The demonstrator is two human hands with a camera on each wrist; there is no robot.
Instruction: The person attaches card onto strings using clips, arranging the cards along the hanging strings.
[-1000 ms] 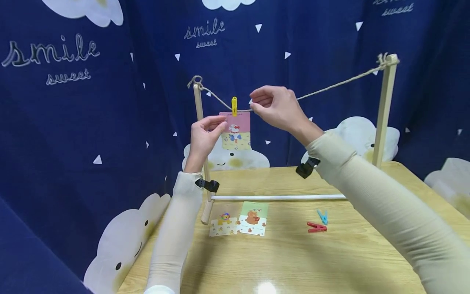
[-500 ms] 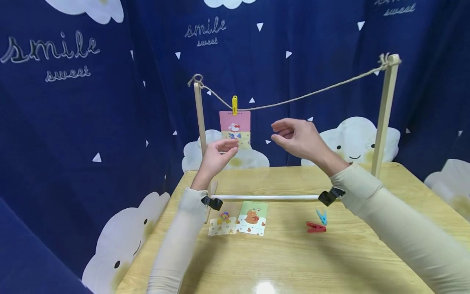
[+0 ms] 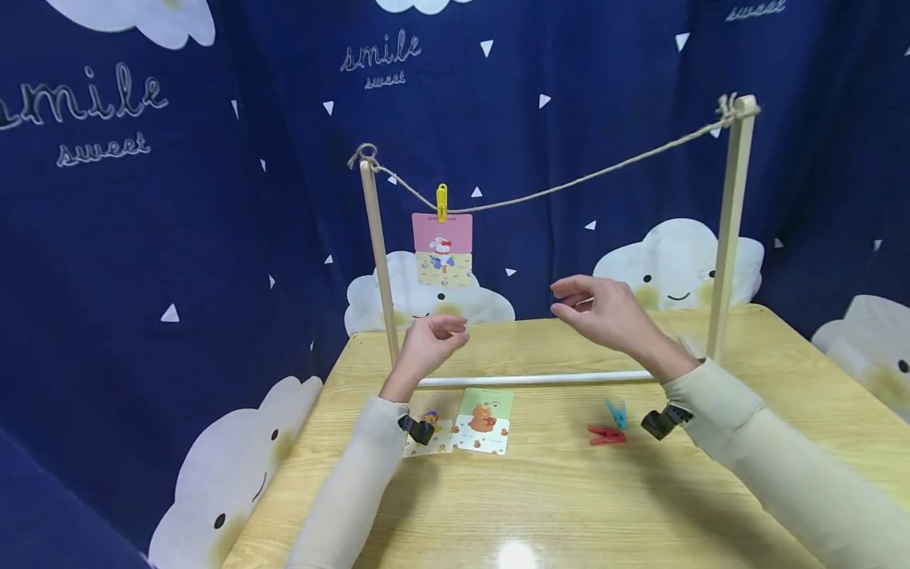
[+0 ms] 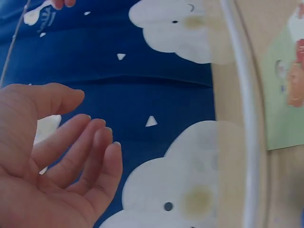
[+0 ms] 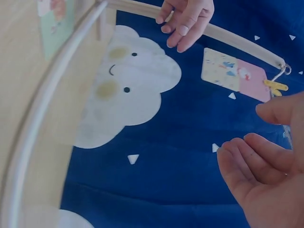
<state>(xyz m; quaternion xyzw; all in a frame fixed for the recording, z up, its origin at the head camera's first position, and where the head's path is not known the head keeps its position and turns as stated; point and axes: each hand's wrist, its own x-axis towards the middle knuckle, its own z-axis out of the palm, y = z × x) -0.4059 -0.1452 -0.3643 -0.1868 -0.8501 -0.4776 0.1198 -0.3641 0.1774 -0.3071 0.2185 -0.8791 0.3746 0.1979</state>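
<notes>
A pink and yellow card [image 3: 442, 251] with a rabbit picture hangs from the rope [image 3: 540, 194], held there by a yellow clothespin [image 3: 442, 204]. Below it and in front, my left hand [image 3: 431, 346] hovers over the table with relaxed, slightly bent fingers and nothing between them. My right hand [image 3: 603, 310] is also in the air, to the right, its thumb and fingers apart and holding nothing. On the table lie a green and white bear card [image 3: 483, 421] and, partly behind my left wrist, a lion card [image 3: 435, 435]. A red clothespin [image 3: 607, 435] and a blue clothespin [image 3: 617, 414] lie farther right.
Two wooden posts, the left post [image 3: 378, 245] and the right post [image 3: 732, 221], carry the rope. A white bar [image 3: 540, 379] runs low between them across the wooden table [image 3: 569, 506]. Behind hangs a dark blue curtain [image 3: 554, 47] with clouds.
Both hands have come down and away from the rope, the right hand also moving to the right. The card stays hanging under the yellow clothespin.
</notes>
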